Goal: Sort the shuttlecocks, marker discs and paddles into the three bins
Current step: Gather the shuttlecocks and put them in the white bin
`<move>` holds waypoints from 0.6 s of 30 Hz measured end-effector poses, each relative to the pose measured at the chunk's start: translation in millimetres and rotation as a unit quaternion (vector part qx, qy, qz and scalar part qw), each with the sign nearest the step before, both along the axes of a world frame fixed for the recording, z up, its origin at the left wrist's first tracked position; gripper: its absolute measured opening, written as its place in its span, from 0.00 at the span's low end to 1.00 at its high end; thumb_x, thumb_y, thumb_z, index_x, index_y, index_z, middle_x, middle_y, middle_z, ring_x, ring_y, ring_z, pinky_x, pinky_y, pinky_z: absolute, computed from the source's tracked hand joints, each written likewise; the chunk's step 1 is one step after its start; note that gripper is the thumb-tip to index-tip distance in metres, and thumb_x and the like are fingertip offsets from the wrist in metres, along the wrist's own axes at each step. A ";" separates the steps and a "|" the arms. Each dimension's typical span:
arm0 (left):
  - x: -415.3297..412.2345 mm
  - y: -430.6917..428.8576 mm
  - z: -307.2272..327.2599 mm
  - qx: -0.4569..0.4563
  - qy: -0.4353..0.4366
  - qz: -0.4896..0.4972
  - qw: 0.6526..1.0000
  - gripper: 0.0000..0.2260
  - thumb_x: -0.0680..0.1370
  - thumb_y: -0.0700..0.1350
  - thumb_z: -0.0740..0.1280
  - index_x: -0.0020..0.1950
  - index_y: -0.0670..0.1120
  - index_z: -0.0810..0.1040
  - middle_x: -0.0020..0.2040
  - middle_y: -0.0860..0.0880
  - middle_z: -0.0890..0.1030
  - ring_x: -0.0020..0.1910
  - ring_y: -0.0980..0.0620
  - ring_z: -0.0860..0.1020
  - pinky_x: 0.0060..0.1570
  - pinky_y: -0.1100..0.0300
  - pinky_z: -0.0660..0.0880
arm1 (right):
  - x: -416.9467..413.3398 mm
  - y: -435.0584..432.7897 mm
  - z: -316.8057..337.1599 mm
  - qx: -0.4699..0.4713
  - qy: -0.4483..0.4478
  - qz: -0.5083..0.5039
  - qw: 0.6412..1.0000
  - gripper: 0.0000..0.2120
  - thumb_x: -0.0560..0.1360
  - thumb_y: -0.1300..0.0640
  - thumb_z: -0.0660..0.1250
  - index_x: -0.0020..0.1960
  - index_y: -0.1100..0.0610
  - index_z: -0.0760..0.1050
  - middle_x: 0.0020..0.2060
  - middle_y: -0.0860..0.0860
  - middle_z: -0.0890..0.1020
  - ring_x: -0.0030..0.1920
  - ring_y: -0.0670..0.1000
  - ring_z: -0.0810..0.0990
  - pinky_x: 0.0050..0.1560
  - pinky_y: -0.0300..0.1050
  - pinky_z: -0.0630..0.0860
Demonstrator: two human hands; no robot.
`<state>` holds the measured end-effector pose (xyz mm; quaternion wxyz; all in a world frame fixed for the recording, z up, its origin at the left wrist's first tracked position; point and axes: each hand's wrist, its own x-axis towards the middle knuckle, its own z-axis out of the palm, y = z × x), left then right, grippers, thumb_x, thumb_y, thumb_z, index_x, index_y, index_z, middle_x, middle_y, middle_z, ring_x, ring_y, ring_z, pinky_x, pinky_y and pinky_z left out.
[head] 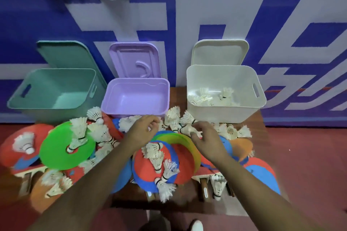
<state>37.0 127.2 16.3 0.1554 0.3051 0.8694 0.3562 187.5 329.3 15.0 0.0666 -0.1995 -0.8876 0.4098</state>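
The right hand (204, 136) pinches a shuttlecock (186, 130) between curled fingers and thumb; it lies roughly crosswise, long axis left to right, with its banded cork end toward the left hand (144, 127) and its feathers under the fingertips. The left hand's fingers are bent over the pile just left of that grip, but I cannot tell whether they hold anything. Beyond the grip stands a white bin (225, 115) with shuttlecocks in it and a purple bin (122, 99) to its left, while stacked discs (189, 148) and a red-and-blue paddle (146, 167) lie on the near side.
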 end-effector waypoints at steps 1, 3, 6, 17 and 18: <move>10.2 -17.0 -6.9 -0.010 0.001 0.010 1.000 0.06 0.77 0.38 0.66 0.52 0.47 0.79 0.45 0.53 0.77 0.42 0.60 0.76 0.45 0.66 0.70 | 2.8 -14.5 -6.2 -0.002 -0.005 0.025 1.000 0.13 0.75 0.57 0.67 0.59 0.58 0.76 0.52 0.54 0.77 0.54 0.52 0.76 0.56 0.46 0.73; 33.0 -45.4 -20.8 -0.029 -0.005 0.025 0.999 0.07 0.76 0.41 0.67 0.53 0.47 0.79 0.47 0.52 0.75 0.45 0.59 0.76 0.48 0.63 0.72 | 8.5 -41.6 -21.3 -0.002 -0.028 0.083 0.996 0.16 0.74 0.54 0.66 0.59 0.59 0.75 0.52 0.55 0.77 0.54 0.54 0.76 0.57 0.47 0.72; 58.8 -70.4 -38.6 -0.057 0.003 0.051 0.997 0.11 0.74 0.48 0.66 0.56 0.47 0.78 0.51 0.50 0.74 0.51 0.51 0.77 0.55 0.55 0.75 | 17.9 -70.4 -44.8 0.006 -0.096 0.130 0.987 0.19 0.74 0.52 0.66 0.62 0.60 0.74 0.55 0.57 0.76 0.58 0.56 0.74 0.59 0.47 0.70; 81.0 -65.7 -78.5 -0.269 0.048 -0.080 0.959 0.25 0.78 0.48 0.63 0.75 0.52 0.64 0.62 0.47 0.74 0.62 0.45 0.72 0.55 0.52 0.73 | 37.6 -108.8 -115.8 0.058 -0.218 0.080 0.971 0.19 0.74 0.57 0.63 0.65 0.56 0.73 0.59 0.54 0.73 0.60 0.59 0.73 0.59 0.50 0.72; 78.7 -64.2 -81.4 -0.278 0.052 -0.082 0.956 0.25 0.78 0.48 0.63 0.75 0.51 0.64 0.62 0.47 0.74 0.62 0.44 0.73 0.54 0.51 0.74 | 36.9 -110.5 -118.1 0.076 -0.219 0.075 0.970 0.19 0.74 0.58 0.62 0.65 0.55 0.73 0.59 0.55 0.73 0.60 0.60 0.72 0.60 0.50 0.71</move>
